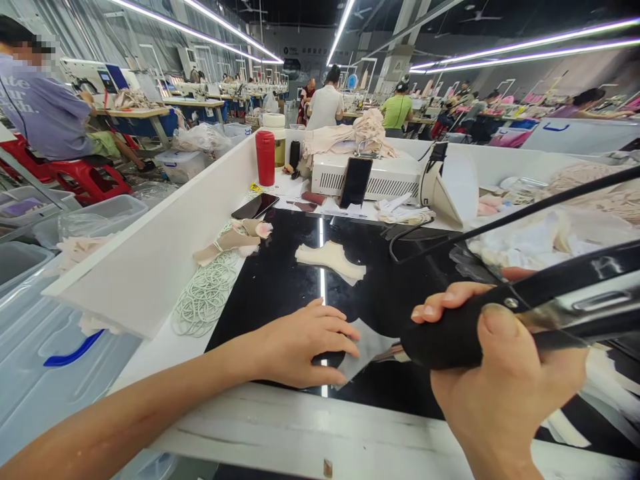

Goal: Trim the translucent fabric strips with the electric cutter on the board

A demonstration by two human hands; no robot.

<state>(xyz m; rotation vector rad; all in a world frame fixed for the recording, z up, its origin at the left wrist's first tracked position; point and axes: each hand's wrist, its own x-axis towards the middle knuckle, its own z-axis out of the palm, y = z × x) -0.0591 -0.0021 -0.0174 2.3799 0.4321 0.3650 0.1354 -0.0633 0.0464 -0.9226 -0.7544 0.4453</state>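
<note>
- On the glossy black worktop, at about 6 o'clock in my view, I see the left hand lying flat, fingers spread, pressing a small grey fabric piece and gripping nothing.
- That fabric piece sits under the left fingertips and pokes out at their 3 o'clock side.
- At 4 o'clock, the right hand is clenched around the black handle of a hinged press tool.
- The handle's rounded end lies just beside the fabric's right edge; I cannot tell whether they touch.
- At 12 o'clock from the left hand lies a cream fabric stack, well apart.
- At 10 o'clock, a coil of pale elastic cord lies on the white bench.
</note>
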